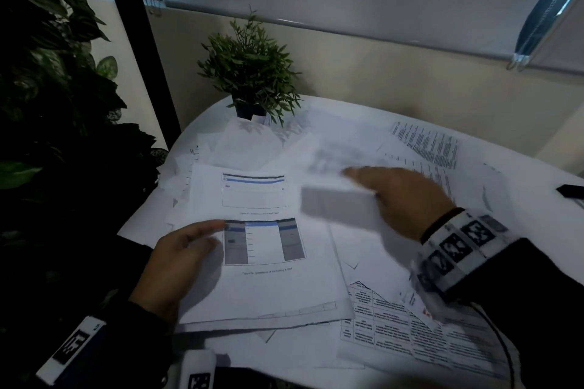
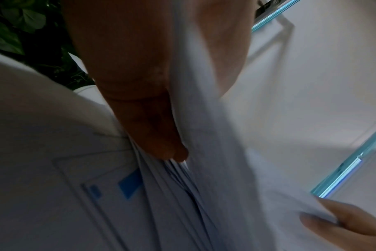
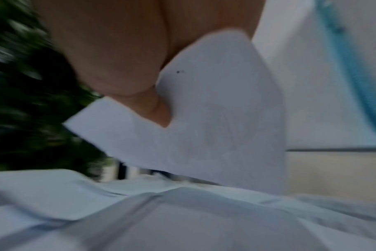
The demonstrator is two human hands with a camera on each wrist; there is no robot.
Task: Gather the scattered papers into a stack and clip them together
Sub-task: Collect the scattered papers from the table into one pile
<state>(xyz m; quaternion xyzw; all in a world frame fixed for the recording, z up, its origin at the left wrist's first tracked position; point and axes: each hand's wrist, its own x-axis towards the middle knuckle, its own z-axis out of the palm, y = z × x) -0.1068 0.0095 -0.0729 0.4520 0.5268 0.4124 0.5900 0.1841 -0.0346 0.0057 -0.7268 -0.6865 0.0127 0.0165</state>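
Note:
White printed papers [image 1: 410, 335] lie scattered across a round white table [image 1: 537, 186]. My left hand [image 1: 186, 253] grips the left edge of a stack of sheets [image 1: 268, 281] whose top page shows printed screenshots. In the left wrist view the fingers [image 2: 148, 129] lie under the stack [image 2: 182, 183] and the thumb lies over it. My right hand [image 1: 401, 199] pinches a single blurred sheet [image 1: 335, 199] held above the table's middle, just right of the stack. The right wrist view shows that sheet [image 3: 221, 127] between thumb and fingers [image 3: 118, 64].
A small potted plant [image 1: 249, 79] stands at the table's far edge. Large dark leaves [image 1: 47, 88] fill the left side. A small black object [image 1: 570, 192] lies at the table's right edge. A wall and window blinds are close behind.

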